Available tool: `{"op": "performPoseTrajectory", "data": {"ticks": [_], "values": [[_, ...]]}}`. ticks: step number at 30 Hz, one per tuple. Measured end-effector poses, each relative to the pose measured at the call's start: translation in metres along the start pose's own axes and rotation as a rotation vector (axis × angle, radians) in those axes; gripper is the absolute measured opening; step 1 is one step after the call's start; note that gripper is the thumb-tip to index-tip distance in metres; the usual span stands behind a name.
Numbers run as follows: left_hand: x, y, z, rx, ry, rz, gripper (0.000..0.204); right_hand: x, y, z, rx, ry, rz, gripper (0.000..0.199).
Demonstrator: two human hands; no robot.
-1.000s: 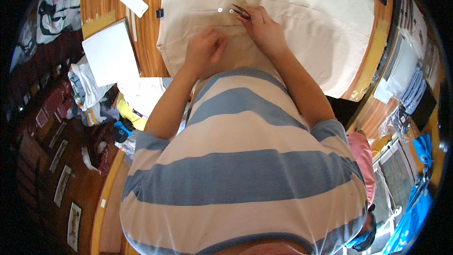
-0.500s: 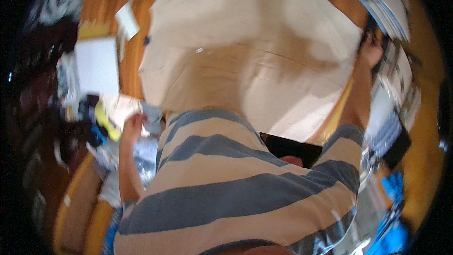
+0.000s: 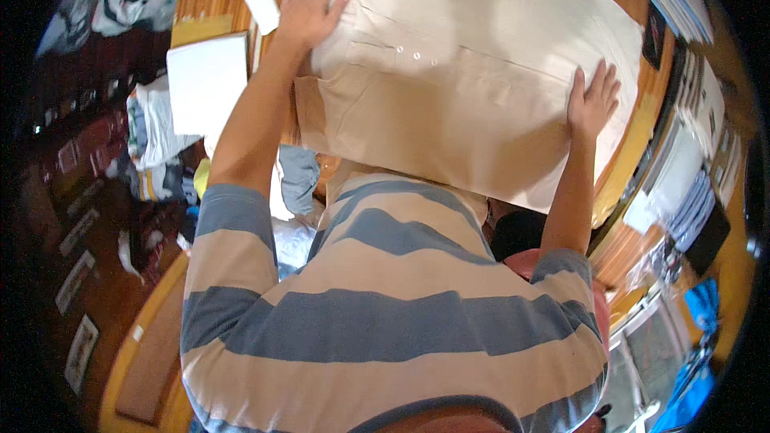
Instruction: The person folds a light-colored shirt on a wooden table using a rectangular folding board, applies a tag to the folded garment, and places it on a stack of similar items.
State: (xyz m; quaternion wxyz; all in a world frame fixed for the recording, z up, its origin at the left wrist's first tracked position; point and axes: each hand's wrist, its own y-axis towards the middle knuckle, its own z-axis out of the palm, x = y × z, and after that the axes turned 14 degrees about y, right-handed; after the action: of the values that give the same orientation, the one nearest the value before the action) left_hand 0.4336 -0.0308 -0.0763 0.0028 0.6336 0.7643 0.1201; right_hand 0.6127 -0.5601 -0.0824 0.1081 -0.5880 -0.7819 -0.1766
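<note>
A beige garment (image 3: 497, 120) with a short row of small white buttons is spread across the wooden table in front of me. My left hand (image 3: 315, 6) lies on its far left edge, fingers spread, holding nothing. On the right part of the cloth rests my right hand (image 3: 593, 100), its fingers stretched out and nothing in them. The cloth's near edge reaches my striped shirt and shows some wrinkles on the left.
A white card (image 3: 261, 6) and a white pad or box (image 3: 207, 84) lie left of the garment. Beyond its right edge is a black object (image 3: 654, 37). Folded, wrapped clothes (image 3: 686, 220) are stacked at the right, and a blue bag (image 3: 682, 397) hangs lower right.
My left hand has risen from beside the table onto the garment's far left. My right hand has left the black object's area at the right edge and now lies on the cloth.
</note>
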Motion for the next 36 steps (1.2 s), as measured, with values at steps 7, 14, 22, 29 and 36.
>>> {"op": "performPoseTrajectory", "data": {"ticks": [7, 14, 22, 29, 36], "values": [[0.000, -0.039, -0.016, -0.081, -0.110, 0.051, 0.063, 0.020, -0.095, -0.035, -0.121, 0.083, -0.091, 0.064], [-0.040, -0.354, -0.063, 0.466, -0.846, -0.721, 0.019, 0.048, -0.364, -0.041, 0.087, 0.874, 1.019, 0.032], [-0.019, -0.238, -0.084, -0.194, -0.739, -0.328, 0.009, 0.103, -0.221, -0.070, 0.087, 0.428, 0.057, 0.021], [-0.047, -0.109, -0.112, -0.115, -1.028, -0.471, 0.016, 0.306, -0.050, 0.053, 0.419, 0.628, -0.434, 0.022], [-0.056, -0.116, -0.072, -0.218, -1.046, -0.482, 0.031, 0.341, -0.035, 0.096, 0.595, 0.344, -0.610, 0.022]]}}
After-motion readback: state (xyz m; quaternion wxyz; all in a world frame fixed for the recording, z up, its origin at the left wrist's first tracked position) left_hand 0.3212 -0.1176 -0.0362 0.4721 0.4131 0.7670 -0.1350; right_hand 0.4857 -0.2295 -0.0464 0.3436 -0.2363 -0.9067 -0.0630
